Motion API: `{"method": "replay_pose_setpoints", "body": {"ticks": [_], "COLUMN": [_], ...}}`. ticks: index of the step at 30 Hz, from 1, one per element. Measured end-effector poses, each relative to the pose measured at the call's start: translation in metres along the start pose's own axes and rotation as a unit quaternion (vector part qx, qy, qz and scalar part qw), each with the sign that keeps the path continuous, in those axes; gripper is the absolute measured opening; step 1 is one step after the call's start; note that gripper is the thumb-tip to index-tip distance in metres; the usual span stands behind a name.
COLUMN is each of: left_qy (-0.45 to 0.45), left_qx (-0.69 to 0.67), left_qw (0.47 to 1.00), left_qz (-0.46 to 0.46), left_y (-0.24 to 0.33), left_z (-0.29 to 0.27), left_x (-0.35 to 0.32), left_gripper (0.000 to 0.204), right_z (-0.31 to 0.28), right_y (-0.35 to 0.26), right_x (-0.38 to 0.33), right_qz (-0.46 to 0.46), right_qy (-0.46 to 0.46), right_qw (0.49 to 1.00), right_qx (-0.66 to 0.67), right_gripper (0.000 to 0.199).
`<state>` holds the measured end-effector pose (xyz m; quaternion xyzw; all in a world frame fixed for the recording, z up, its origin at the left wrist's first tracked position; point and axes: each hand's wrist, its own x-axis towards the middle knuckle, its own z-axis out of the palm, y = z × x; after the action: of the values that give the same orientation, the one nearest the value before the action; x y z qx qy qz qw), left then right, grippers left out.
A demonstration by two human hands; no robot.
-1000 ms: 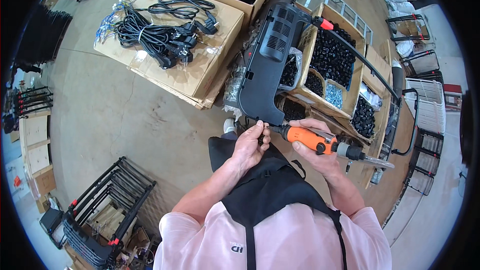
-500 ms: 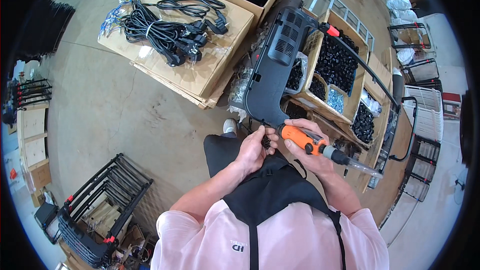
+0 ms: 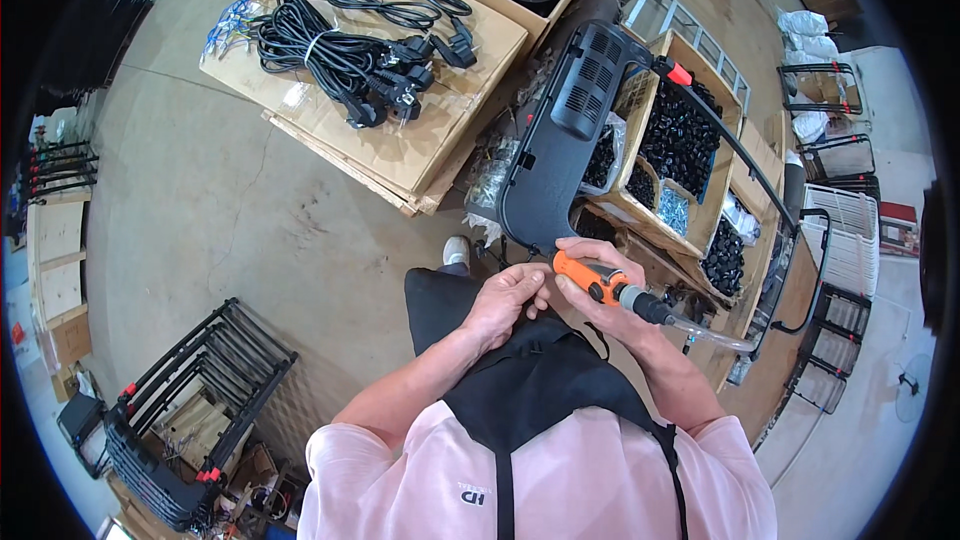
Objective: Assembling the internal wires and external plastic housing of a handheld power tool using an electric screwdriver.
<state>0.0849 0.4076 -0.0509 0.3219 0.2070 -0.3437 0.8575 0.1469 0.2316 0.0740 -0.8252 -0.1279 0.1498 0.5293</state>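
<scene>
My right hand (image 3: 612, 278) is wrapped round an orange power screwdriver (image 3: 582, 278), whose rear end runs into a clear air hose (image 3: 715, 332). Its front end points left, toward the lower end of a dark grey plastic cover (image 3: 535, 195) with a vented housing. Close to that tip is my left hand (image 3: 508, 302), fingers curled inward. The small black screws that showed in its palm a moment before are now hidden by the fingers. The cover is joined to a black tube frame (image 3: 745, 148) with red fittings.
Bundled black power cords (image 3: 330, 55) lie on a cardboard box (image 3: 460, 110) at upper left. A wooden bin (image 3: 632, 202) of black parts stands right of the cover. Stacked black frames (image 3: 215, 370) stand on the floor at lower left.
My left hand has turned and its fingers have closed over the screws. The screwdriver has shifted slightly left, nearer to the left hand. The view has moved a little.
</scene>
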Motion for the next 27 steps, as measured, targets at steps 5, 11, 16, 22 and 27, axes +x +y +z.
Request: {"method": "replay_pose_setpoints", "body": {"ticks": [5, 11, 16, 22, 27], "left_qy": [0.000, -0.003, 0.026, 0.036, 0.005], "left_qx": [0.010, -0.013, -0.044, -0.213, -0.314], "left_qw": [1.000, 1.000, 0.999, 0.976, 0.949], "left_qz": [0.011, -0.018, 0.014, 0.006, 0.000], "left_y": [0.009, 0.027, 0.047, 0.059, 0.064], "left_z": [-0.004, -0.002, 0.014, 0.015, 0.022], "left_x": [-0.003, -0.007, -0.007, 0.020, 0.037], "left_gripper": [0.028, 0.035, 0.029, 0.025, 0.025], "right_z": [0.000, -0.006, -0.024, -0.026, -0.024], "right_y": [0.001, -0.015, -0.023, -0.020, -0.016], "right_x": [0.003, 0.001, 0.000, 0.011, 0.018], "right_qz": [-0.010, 0.019, 0.012, -0.048, -0.036], "right_qy": [0.000, 0.011, 0.049, 0.061, 0.074], "right_qw": [1.000, 0.999, 0.998, 0.992, 0.992], "right_qx": [-0.024, -0.033, 0.043, 0.098, 0.092], "right_gripper": [0.038, 0.043, 0.049, 0.052, 0.051]}}
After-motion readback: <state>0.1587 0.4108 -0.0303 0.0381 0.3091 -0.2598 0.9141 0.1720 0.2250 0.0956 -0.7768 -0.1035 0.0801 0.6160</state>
